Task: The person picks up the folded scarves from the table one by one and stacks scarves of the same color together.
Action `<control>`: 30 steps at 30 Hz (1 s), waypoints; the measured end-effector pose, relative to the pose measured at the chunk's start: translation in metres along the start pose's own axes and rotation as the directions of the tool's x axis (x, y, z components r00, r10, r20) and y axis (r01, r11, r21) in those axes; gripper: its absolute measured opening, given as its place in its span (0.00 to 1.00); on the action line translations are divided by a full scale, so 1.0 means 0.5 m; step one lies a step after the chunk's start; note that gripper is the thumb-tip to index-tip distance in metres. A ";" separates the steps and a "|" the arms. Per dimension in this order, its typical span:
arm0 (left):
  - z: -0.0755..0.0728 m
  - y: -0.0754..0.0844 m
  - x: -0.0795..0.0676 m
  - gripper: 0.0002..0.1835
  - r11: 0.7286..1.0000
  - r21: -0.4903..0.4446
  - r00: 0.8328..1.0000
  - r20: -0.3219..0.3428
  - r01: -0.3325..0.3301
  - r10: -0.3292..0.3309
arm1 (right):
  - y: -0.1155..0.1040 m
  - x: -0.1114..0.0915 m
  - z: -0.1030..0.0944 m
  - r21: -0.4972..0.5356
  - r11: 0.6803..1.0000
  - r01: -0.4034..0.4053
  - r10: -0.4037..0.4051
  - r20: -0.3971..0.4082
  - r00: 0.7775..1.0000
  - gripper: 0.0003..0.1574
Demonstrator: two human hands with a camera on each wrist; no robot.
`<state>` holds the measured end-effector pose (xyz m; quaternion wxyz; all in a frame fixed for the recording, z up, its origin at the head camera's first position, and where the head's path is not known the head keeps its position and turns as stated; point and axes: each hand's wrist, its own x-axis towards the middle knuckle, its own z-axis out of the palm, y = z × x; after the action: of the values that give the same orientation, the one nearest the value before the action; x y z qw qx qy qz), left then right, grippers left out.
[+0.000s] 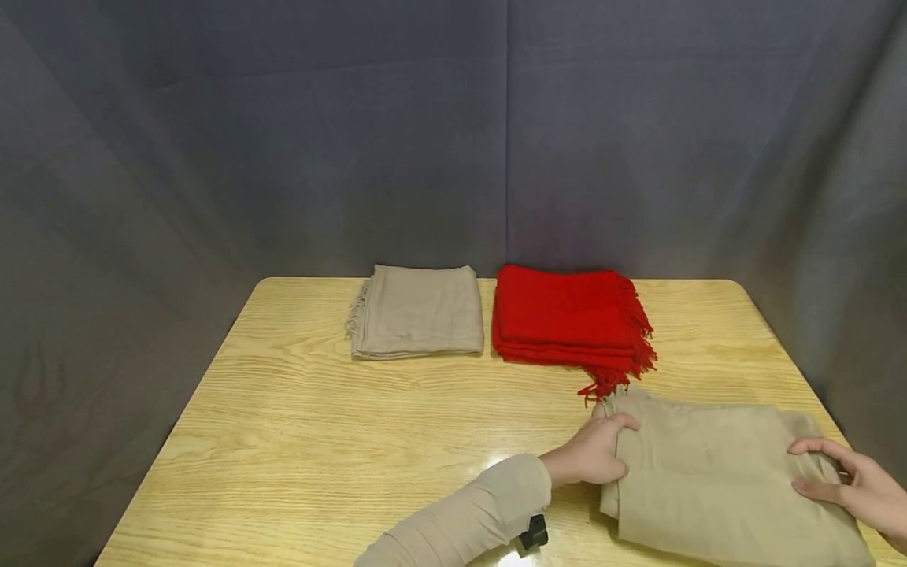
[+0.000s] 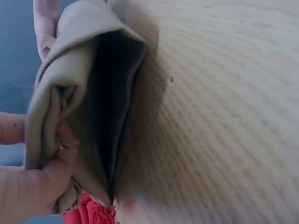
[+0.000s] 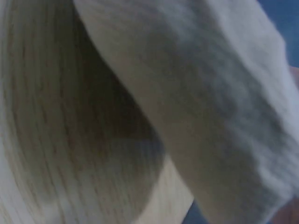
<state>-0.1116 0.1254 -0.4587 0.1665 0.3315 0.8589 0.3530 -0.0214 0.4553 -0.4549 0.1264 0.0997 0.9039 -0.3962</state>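
A folded khaki scarf (image 1: 716,472) lies at the table's right front, its layers stacked and slightly loose. My left hand (image 1: 595,453) grips its left edge, fingers over the top layer. In the left wrist view, the left thumb (image 2: 56,177) and fingers pinch the rolled layers, and a dark gap shows beneath the fold. At the opposite end, my right hand (image 1: 860,492) holds the right edge between thumb and fingers. The right wrist view is mostly filled by the scarf's blurred edge (image 3: 201,107), lifted off the wood there.
A neatly folded beige scarf (image 1: 425,311) with fringe lies at the back of the wooden table (image 1: 305,441). To its right is a folded red scarf (image 1: 560,307), whose fringe hangs near the khaki one. Dark grey curtains (image 1: 425,142) enclose the table.
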 end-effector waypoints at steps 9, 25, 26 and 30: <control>-0.007 -0.004 -0.005 0.31 0.998 -0.055 1.000 -0.007 -0.027 0.026 | -0.010 -0.015 0.000 -0.036 0.995 0.090 -0.094 -0.136 0.986 0.23; -0.030 0.003 -0.027 0.32 0.988 -0.144 0.998 -0.009 -0.055 0.054 | -0.029 -0.036 0.015 0.095 0.945 0.313 -0.270 -0.311 0.911 0.38; -0.033 0.005 -0.028 0.32 0.987 -0.148 0.998 -0.010 -0.056 0.055 | -0.030 -0.035 0.014 0.110 0.937 0.331 -0.283 -0.313 0.907 0.39; -0.047 0.010 -0.032 0.33 0.985 -0.165 0.999 -0.011 -0.048 0.047 | -0.035 -0.030 0.013 0.116 0.912 0.393 -0.339 -0.326 0.883 0.39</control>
<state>-0.1100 0.1055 -0.4382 0.1821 0.3358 0.8190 0.4281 -0.0111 0.4375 -0.4423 -0.0984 -0.0036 0.8756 -0.4729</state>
